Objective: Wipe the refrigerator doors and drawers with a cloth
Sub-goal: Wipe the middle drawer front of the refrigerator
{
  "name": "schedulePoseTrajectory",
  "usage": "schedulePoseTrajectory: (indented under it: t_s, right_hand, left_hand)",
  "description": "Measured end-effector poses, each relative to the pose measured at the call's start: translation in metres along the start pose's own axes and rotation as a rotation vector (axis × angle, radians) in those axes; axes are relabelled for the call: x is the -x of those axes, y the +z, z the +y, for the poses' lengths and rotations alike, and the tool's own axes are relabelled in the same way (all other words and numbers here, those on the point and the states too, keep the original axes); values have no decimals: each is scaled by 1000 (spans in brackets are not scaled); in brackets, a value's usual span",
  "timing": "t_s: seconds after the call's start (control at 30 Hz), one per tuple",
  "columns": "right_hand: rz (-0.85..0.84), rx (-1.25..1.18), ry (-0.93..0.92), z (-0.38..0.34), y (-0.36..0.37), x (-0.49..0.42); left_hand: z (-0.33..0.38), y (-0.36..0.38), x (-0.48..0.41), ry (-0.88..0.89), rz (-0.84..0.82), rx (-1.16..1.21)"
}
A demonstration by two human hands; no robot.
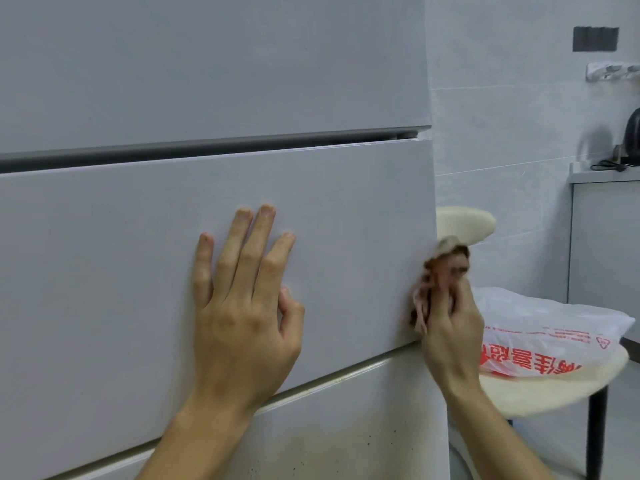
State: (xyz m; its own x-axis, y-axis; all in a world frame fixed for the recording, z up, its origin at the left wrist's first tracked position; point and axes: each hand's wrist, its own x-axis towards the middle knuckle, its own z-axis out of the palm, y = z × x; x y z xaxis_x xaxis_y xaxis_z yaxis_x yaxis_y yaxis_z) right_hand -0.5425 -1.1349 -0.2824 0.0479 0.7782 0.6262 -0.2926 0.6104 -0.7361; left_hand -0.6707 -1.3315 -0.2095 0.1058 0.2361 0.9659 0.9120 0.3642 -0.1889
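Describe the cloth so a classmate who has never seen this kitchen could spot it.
Find the pale refrigerator and follow its middle drawer front to the right edge. There the right hand grips a crumpled brownish-pink cloth against that edge; unlike the white red-printed bag behind, it is dark and bunched.

Left hand (242, 317) flat, fingers straight, pointing up. Right hand (450, 336) curled, gripping cloth (446, 268). Both forearms extended.

A crumpled pinkish-brown cloth (437, 285), gripped in the right hand (450, 336), presses against the right edge of the glossy pale grey middle drawer (121, 258), between the upper door (207, 64) and the speckled lower drawer (346, 427).
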Motion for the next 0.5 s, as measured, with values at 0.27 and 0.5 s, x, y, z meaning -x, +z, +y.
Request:
schedulePoseTrajectory:
  t_s: [0.27, 0.5]
  right_hand:
    - [-49, 29, -319, -40, 35, -74]
    - [-123, 211, -315, 58, -6, 57]
  left_hand:
    - [-3, -2, -1, 14, -19, 4]
    - [-1, -4, 0, 7, -37, 4]
